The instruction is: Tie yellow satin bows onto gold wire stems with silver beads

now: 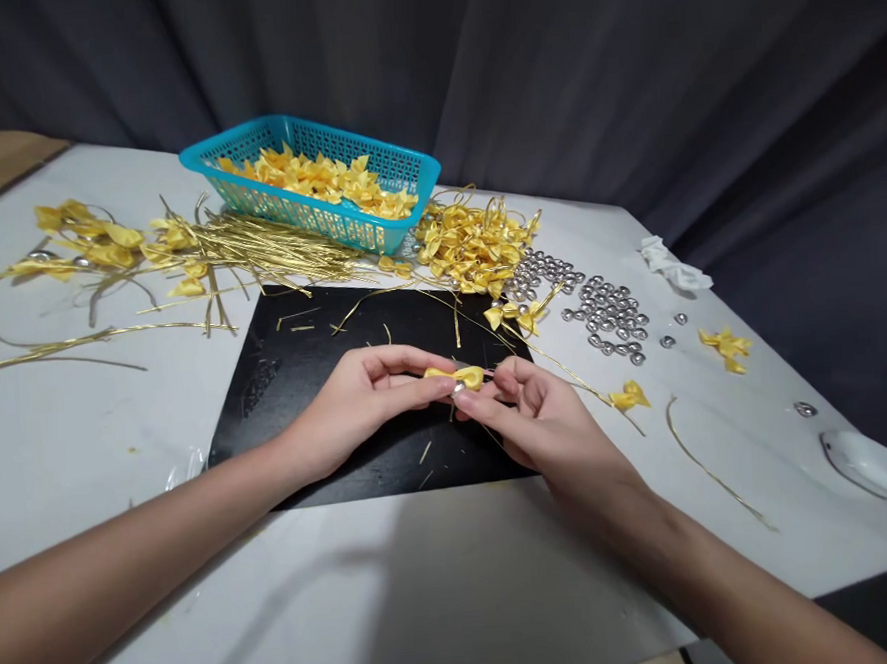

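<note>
Over a black mat (308, 460), both my hands meet at a small yellow ribbon bow (465, 376). My left hand (372, 396) pinches the bow's left side between thumb and fingers. From the right, my right hand (542, 406) has its thumb tip against the lower edge of the bow, with its fingers curled behind. A small silver bead (460, 388) shows at the bow's middle, between the two thumbs. Part of the bow is hidden by my fingers. Short gold wire scraps (425, 452) lie on the mat.
Behind the mat stands a turquoise basket (306, 120) of yellow bows. Left of it lies a bundle of gold wires (273, 247); to its right, a heap of wired bows (475, 245). Silver beads (608, 312) spread further right, near a white computer mouse (868, 463) and crumpled tissue (672, 263).
</note>
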A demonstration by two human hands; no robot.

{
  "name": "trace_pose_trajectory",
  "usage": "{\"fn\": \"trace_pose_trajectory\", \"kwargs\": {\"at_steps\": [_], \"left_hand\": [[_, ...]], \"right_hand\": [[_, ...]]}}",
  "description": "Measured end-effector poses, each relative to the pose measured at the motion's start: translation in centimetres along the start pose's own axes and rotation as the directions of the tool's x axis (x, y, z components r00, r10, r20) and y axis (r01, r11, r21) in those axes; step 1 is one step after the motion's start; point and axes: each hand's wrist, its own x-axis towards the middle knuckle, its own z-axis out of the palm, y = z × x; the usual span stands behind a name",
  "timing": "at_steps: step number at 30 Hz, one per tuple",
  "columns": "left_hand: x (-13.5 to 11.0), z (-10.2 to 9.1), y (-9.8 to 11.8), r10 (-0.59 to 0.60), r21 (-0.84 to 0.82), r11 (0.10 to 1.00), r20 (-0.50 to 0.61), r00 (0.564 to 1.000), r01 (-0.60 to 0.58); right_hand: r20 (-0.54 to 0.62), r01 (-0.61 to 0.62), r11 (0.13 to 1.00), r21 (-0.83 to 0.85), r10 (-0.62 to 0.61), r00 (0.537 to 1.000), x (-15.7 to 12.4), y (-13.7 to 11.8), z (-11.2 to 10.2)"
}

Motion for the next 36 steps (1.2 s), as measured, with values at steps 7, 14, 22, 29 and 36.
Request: {"fn": "trace_pose_trajectory", "kwargs": {"at_steps": [7,14,22,29,36], "left_hand": [[0.0,0.1,0.0,0.049,0.087,0.995,-0.015,0.999,-0.048],[0.0,0.3,0.1,0.014,0.061,0.998,-0.028,1.000,-0.012],[0.0,0.4,0.3,0.033,0.167,0.986,-0.049,0.998,-0.024],[-0.6,0.8,0.4,0.167,0.304,0.947,-0.194,0.967,-0.103],[-0.8,1.3,0.6,0.068,0.282,0.958,-0.018,0.998,-0.061]], "right_hand": [[-0.045,0.042,0.999,0.005,-0.042,0.998,0.2,0.4,-0.1],[-0.025,0.082,0.996,0.016,-0.082,0.996,0.2,0.4,-0.1],[0.003,0.149,0.983,-0.111,-0.150,0.989,0.2,-0.1,-0.4],[-0.036,0.347,0.873,-0.343,-0.382,0.924,0.2,0.6,-0.3],[0.117,0.491,0.660,-0.568,-0.526,0.842,-0.3,0.8,-0.3]]}}
